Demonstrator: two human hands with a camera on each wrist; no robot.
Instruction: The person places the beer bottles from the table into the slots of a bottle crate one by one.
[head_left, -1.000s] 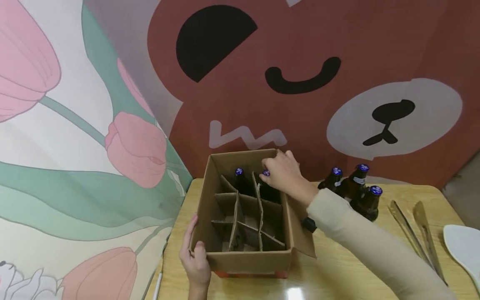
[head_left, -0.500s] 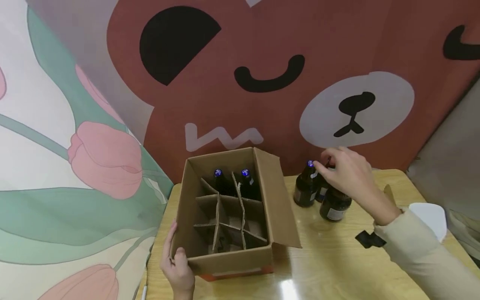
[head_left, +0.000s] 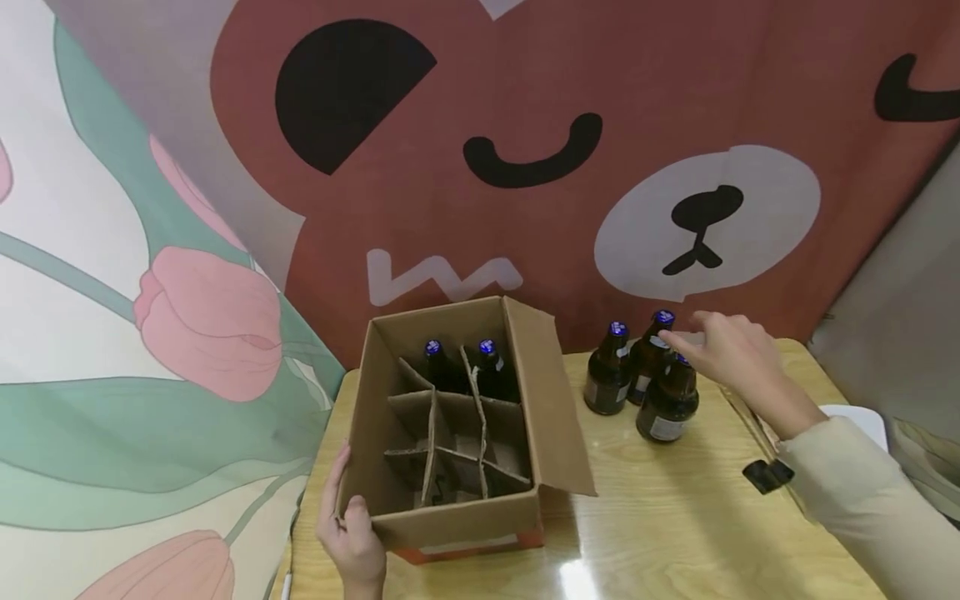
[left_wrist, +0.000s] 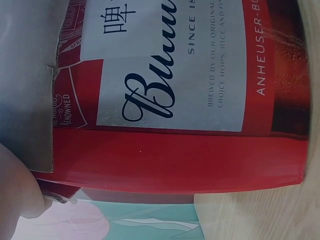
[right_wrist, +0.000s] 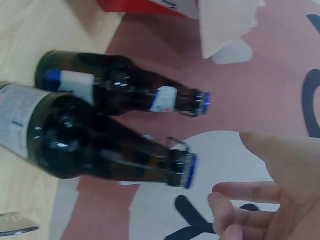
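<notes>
My left hand [head_left: 351, 542] grips the near-left corner of an open cardboard beer box [head_left: 457, 527], thumb over the rim and fingers along the outside. Dividers [head_left: 459, 454] split the box inside, and two blue-capped beer bottles [head_left: 437, 367] [head_left: 491, 371] stand in its back compartments. Its red printed side [left_wrist: 175, 155] fills the left wrist view. To the right of the box, three brown beer bottles [head_left: 607, 375] [head_left: 647, 358] [head_left: 667, 404] stand upright, close together. Beside their caps hovers my right hand [head_left: 735, 358], fingers spread from the thumb and holding nothing.
A box flap [head_left: 551, 408] sticks out toward the loose bottles. Long metal tongs [head_left: 742, 408] and a white utensil [head_left: 858, 423] lie at the right of the wooden table [head_left: 637, 525]. A printed cloth [head_left: 540, 242] hangs right behind the table.
My right hand has left the bottle in the box's back-right compartment and moved right to the loose bottles. The view has swung right; my left hand stays on the box.
</notes>
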